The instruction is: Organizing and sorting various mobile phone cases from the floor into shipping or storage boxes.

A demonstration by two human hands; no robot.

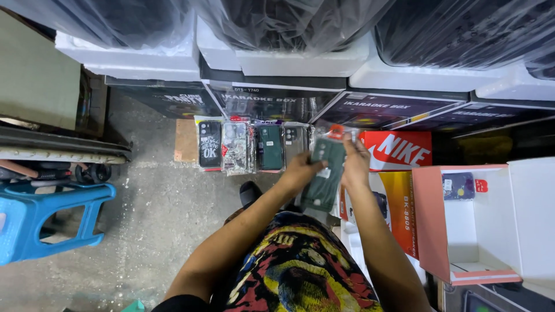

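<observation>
Both my hands hold a dark green phone case in a clear plastic packet (324, 170) in front of me. My left hand (299, 171) grips its left edge and my right hand (355, 164) grips its right edge near the top. Just beyond it, a row of several packaged phone cases (245, 147) stands on the floor against dark boxes: one black with white print, one patterned, one green, one grey.
An open white and salmon box (480, 222) with a small dark case inside sits at right. A red shoe box (399, 149) lies behind my right hand. Plastic-wrapped speakers on white foam (289, 58) line the back. A blue plastic stool (46, 216) stands at left on concrete.
</observation>
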